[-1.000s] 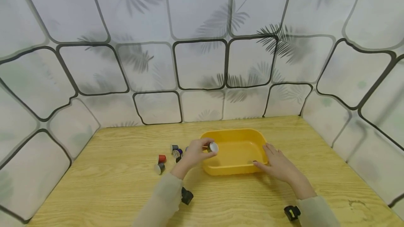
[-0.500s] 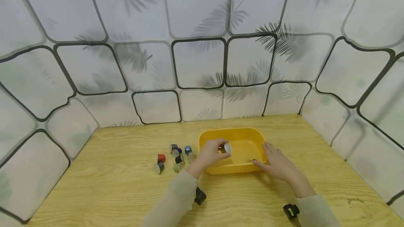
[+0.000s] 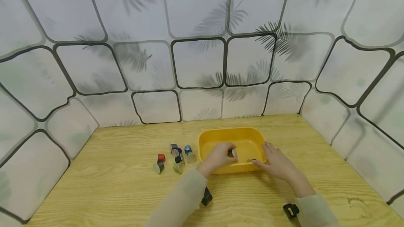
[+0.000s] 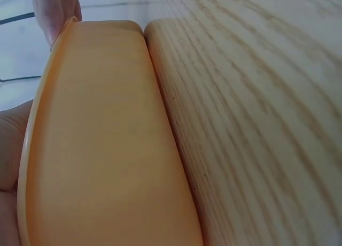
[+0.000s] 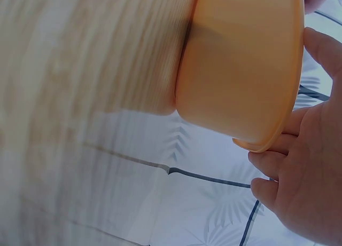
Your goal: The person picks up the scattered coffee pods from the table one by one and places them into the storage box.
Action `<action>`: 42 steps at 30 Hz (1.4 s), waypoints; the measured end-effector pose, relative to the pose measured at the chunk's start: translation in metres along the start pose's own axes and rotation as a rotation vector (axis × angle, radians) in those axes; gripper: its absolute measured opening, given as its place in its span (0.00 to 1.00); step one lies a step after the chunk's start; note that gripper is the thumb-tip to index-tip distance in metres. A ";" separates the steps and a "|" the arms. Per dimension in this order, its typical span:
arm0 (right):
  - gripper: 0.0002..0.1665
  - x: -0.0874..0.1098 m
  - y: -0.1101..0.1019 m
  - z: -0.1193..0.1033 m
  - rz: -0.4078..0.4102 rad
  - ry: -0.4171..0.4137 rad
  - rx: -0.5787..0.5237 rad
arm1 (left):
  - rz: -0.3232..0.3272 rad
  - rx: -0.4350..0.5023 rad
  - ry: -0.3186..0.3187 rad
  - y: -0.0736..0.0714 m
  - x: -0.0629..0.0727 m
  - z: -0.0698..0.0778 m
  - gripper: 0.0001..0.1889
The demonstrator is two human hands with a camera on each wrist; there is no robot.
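Note:
My left hand [image 3: 221, 155] pinches a dark coffee capsule [image 3: 230, 153] with a pale lid, between thumb and fingers. It is held low over the yellow tray [image 3: 202, 143], behind the front wall. At the tray's right end, my right hand [image 3: 279, 162] rests on the rim with fingers extended, the thumb at the front edge. In the right wrist view, the fingers of the right hand [image 5: 312, 166] touch the tray's rim [image 5: 296, 80] at the corner. Near that thumb, a small capsule-like thing [image 3: 250, 160] shows partly inside the tray; the front wall hides the rest.
Left of the tray, several coffee capsules lie loose on the wooden table [image 3: 110, 178]: a red capsule [image 3: 161, 158], a green one [image 3: 177, 167], a blue one [image 3: 187, 149] and others. A patterned cloth [image 3: 202, 66] stands behind and at both sides.
My left hand has moved right and lower with the dark capsule, from the tray's left end towards its middle. The loose capsules it covered now show. My right hand stays put.

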State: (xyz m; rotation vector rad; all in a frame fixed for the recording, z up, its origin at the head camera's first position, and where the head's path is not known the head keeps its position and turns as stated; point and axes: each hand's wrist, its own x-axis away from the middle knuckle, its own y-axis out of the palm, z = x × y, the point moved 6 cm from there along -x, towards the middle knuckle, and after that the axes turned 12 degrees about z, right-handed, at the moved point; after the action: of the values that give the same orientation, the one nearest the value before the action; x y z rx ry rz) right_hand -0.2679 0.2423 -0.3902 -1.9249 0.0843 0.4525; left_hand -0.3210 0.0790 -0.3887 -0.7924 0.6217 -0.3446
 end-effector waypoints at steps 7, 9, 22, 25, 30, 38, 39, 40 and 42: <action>0.50 0.000 0.003 0.002 -0.010 0.007 -0.001 | -0.022 -0.027 0.009 0.006 -0.003 0.002 0.20; 0.51 -0.001 0.003 0.003 -0.010 0.006 -0.001 | -0.028 -0.025 -0.002 0.007 -0.004 0.002 0.20; 0.51 0.000 0.003 0.002 0.001 0.003 -0.016 | -0.060 -0.040 -0.095 0.015 -0.017 0.007 0.22; 0.51 0.000 0.003 0.002 0.000 0.004 -0.018 | -0.065 -0.035 -0.112 0.017 -0.020 0.010 0.22; 0.51 0.000 0.003 0.002 -0.008 0.008 -0.016 | -0.059 -0.051 -0.114 0.019 -0.024 0.015 0.22; 0.49 0.000 0.000 0.002 -0.003 0.007 -0.011 | -0.091 -0.102 -0.091 0.030 -0.031 0.022 0.23; 0.49 0.000 0.000 0.002 -0.003 0.007 -0.010 | -0.093 -0.109 -0.093 0.030 -0.031 0.023 0.23; 0.49 0.000 0.000 0.002 -0.003 0.007 -0.011 | -0.092 -0.114 -0.095 0.031 -0.032 0.023 0.23; 0.49 0.000 0.000 0.002 -0.004 0.006 -0.011 | -0.093 -0.125 -0.098 0.034 -0.034 0.024 0.23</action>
State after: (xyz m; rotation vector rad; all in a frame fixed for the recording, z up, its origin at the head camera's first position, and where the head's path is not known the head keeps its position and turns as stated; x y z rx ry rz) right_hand -0.2683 0.2445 -0.3908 -1.9374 0.0825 0.4452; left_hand -0.3298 0.1318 -0.3877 -0.9548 0.5193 -0.3518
